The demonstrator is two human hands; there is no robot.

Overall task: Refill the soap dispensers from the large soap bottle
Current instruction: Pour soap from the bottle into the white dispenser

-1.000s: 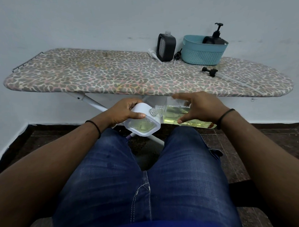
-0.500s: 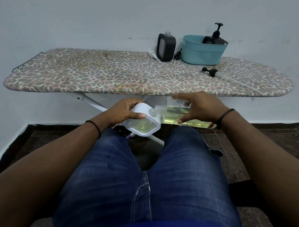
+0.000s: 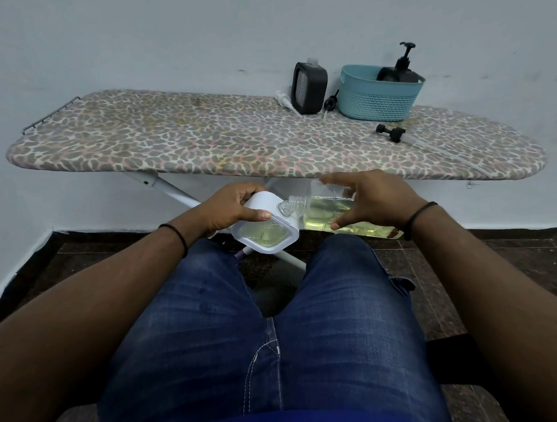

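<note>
So the left hand (image 3: 229,209) has its fingers wrapped around the white dispenser (image 3: 265,225), thumb across the front, tilted so the open neck points toward 3 o'clock. The right hand (image 3: 371,202) grips the large soap bottle (image 3: 331,213) lying nearly flat, fingers spread over the top and thumb underneath, with its mouth meeting the dispenser's neck. All of this hangs in mid-air above the knees, just under the front edge of the ironing board (image 3: 204,140).

What I'd worry about: both necks are narrow and nothing supports either container, so a small wobble could break the line-up and dump yellow soap on the jeans (image 3: 276,338) or the floor. The dispenser already looks fairly full through its window, so overflow seems likely if the pour runs long. Tipping the bottle up too fast could glug too.

Room-wise, the board's edge sits close above at 12 o'clock, so lifting is tight. Free space is toward 6 o'clock, over the lap. The black dispenser (image 3: 309,88) and teal basket (image 3: 377,102) sit well apart at 1 o'clock.
</note>
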